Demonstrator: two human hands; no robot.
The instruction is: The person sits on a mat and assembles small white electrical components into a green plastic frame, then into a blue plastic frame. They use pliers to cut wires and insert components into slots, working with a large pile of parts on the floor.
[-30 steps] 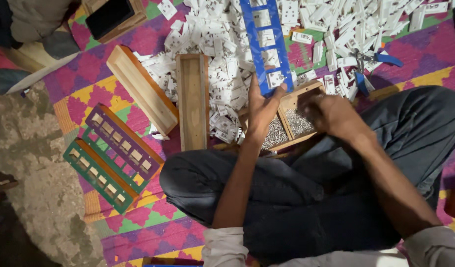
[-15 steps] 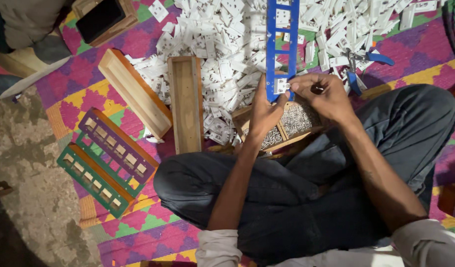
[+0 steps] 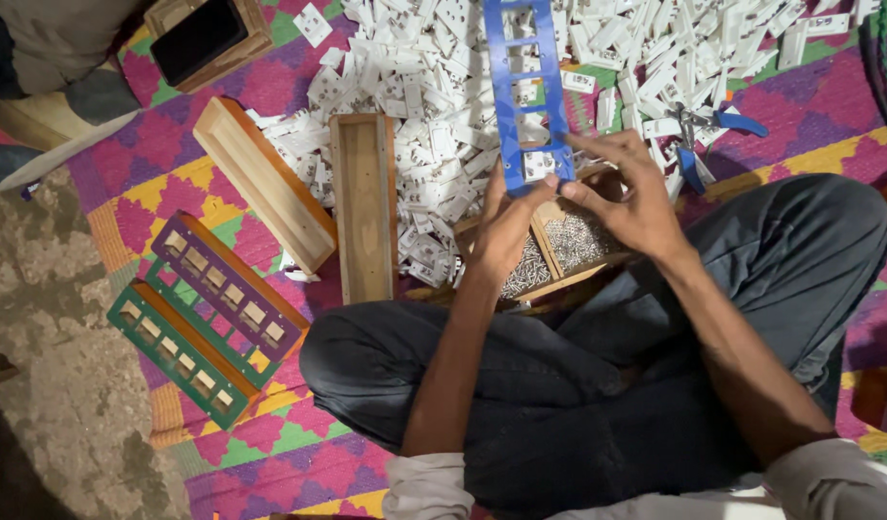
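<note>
1. Sitting cross-legged on a bright patterned mat (image 3: 260, 462), the person wears dark trousers (image 3: 578, 404), both forearms stretched out over the knees.
2. Just past the knees lies a wooden tray (image 3: 569, 279) with two compartments full of small silvery screws (image 3: 578, 241).
3. Above that tray, the left hand (image 3: 506, 231) grips the bottom edge of a long blue frame (image 3: 521, 87), thumb on the frame's face, fingers curled behind it.
4. Right hand (image 3: 636, 197) meets the same lower end from the other side; its thumb and forefinger are pinched together at the frame's corner, the other fingers spread loosely. I cannot tell whether something tiny sits in that pinch.
5. One white socket piece (image 3: 538, 166) sits in the frame's lowest opening; the openings higher up show the heap through them.
6. To the left on the mat lie a green frame (image 3: 179, 356) and a purple frame (image 3: 227, 284), side by side and touching, each filled.
7. Farther out are two wooden boxes, one (image 3: 365, 207) upright in the view, the other (image 3: 265, 183) slanted beside it.
8. Beyond everything spreads a big heap of white parts (image 3: 434, 87), with blue-handled pliers (image 3: 713, 135) lying at its right edge.
</note>
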